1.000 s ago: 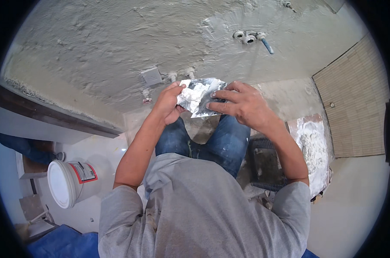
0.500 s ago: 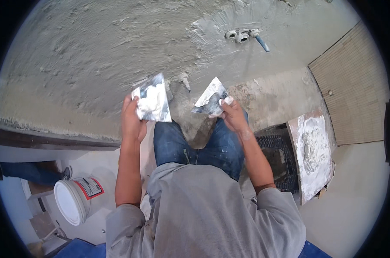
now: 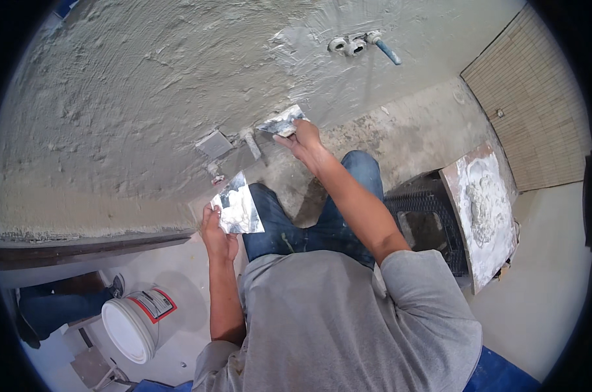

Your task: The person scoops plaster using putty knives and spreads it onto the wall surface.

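Observation:
My left hand (image 3: pixel 219 236) is closed on the edge of a flat metal scraper (image 3: pixel 240 206) smeared with white putty, held above my left knee. Farther forward, my right hand (image 3: pixel 304 138) grips a second metal scraper (image 3: pixel 283 121), its blade also coated with putty. That blade is close to the grey plastered wall (image 3: pixel 146 98), just right of a pipe stub (image 3: pixel 250 145); whether it touches the wall I cannot tell. Left of the stub, a small pale square box (image 3: pixel 214 144) sits at the wall.
On my right, a board (image 3: pixel 457 222) carrying a putty mound (image 3: pixel 484 210) leans on a black crate (image 3: pixel 430 212). Pipe fittings (image 3: pixel 355 47) with a blue pipe (image 3: pixel 389 52) jut from the wall. Lower left are a white bucket (image 3: pixel 129 333) and another person's legs (image 3: pixel 61 310). A tiled surface (image 3: pixel 531 111) stands far right.
My right hand has moved left and forward with its scraper, up to the wall. My left hand has come lower and nearer to me. The view has shifted slightly.

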A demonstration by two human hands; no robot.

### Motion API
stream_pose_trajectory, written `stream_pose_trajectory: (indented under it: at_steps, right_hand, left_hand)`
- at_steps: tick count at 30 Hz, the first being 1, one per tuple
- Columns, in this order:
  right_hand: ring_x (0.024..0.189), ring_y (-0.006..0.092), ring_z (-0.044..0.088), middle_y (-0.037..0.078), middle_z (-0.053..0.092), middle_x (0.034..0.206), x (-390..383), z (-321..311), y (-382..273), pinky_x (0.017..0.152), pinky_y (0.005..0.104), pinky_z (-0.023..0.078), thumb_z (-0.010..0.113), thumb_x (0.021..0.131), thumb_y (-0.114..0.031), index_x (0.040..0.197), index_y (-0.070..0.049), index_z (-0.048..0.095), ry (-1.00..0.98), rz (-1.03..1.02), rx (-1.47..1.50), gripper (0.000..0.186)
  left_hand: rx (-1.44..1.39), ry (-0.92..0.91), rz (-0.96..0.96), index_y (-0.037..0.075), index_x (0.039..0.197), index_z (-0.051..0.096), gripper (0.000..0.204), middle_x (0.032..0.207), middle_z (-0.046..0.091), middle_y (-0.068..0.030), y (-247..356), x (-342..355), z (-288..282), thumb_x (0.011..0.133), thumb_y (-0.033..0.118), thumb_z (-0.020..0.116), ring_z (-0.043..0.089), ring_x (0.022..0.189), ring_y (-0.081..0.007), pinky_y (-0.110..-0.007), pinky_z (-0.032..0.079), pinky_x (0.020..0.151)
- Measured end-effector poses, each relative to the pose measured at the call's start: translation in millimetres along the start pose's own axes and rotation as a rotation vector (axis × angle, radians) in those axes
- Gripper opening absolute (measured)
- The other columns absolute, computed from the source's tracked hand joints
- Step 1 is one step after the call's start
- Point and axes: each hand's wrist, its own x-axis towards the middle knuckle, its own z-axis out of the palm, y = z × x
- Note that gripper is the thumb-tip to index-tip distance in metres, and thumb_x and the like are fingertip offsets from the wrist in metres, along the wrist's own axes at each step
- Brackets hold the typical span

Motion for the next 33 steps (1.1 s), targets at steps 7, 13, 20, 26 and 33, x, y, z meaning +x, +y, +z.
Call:
stream_pose_trajectory:
  at_steps: [7, 13, 20, 26, 33]
  right_hand:
    - [0.105, 0.0353, 0.062, 0.019, 0.062, 0.118, 9, 37, 4, 0.091, 0.0566, 0.060, 0.039, 0.096, 0.000, 0.128, 0.002, 0.054, 0.045, -0.007, -0.068, 0.035]
    - [0.114, 0.0367, 0.059, 0.020, 0.061, 0.125, 41, 55, -1, 0.095, 0.0561, 0.059, 0.041, 0.098, 0.000, 0.131, 0.002, 0.052, -0.043, 0.013, -0.031, 0.035]
    - [0.116, 0.0374, 0.060, 0.022, 0.061, 0.127, 19, 46, -44, 0.097, 0.0537, 0.059, 0.041, 0.099, 0.000, 0.130, 0.006, 0.052, -0.230, -0.049, 0.014, 0.034]
    - [0.120, 0.0380, 0.059, 0.024, 0.060, 0.127, -4, 22, -31, 0.101, 0.0563, 0.057, 0.034, 0.098, 0.004, 0.128, 0.007, 0.052, 0.000, -0.025, 0.033, 0.035]
    - [0.119, 0.0394, 0.058, 0.024, 0.056, 0.131, 56, 2, -24, 0.100, 0.0549, 0.058, 0.035, 0.101, 0.001, 0.129, 0.007, 0.052, -0.103, 0.108, 0.232, 0.033]
  left_hand:
    - [-0.057, 0.000, 0.014, 0.004, 0.119, 0.053, 0.019, 0.113, 0.068, -0.0108, 1, -3, 4, 0.104, 0.013, 0.045, 0.071, 0.097, -0.0199, -0.035, 0.062, 0.080]
    - [-0.047, -0.008, 0.021, 0.005, 0.118, 0.054, 0.018, 0.112, 0.068, -0.0099, 2, -8, 7, 0.104, 0.013, 0.046, 0.070, 0.098, -0.0190, -0.035, 0.059, 0.084]
    - [-0.033, 0.003, 0.028, 0.006, 0.123, 0.054, 0.023, 0.114, 0.068, -0.0089, 3, -14, 12, 0.106, 0.017, 0.045, 0.070, 0.100, -0.0172, -0.034, 0.059, 0.080]
    - [-0.026, 0.008, 0.011, 0.006, 0.123, 0.053, 0.022, 0.113, 0.068, -0.0081, 3, -13, 13, 0.106, 0.015, 0.044, 0.070, 0.100, -0.0171, -0.033, 0.058, 0.083]
    - [-0.038, 0.019, -0.009, 0.006, 0.121, 0.054, 0.020, 0.112, 0.068, -0.0079, -2, -11, 18, 0.105, 0.015, 0.044, 0.070, 0.097, -0.0168, -0.032, 0.059, 0.079]
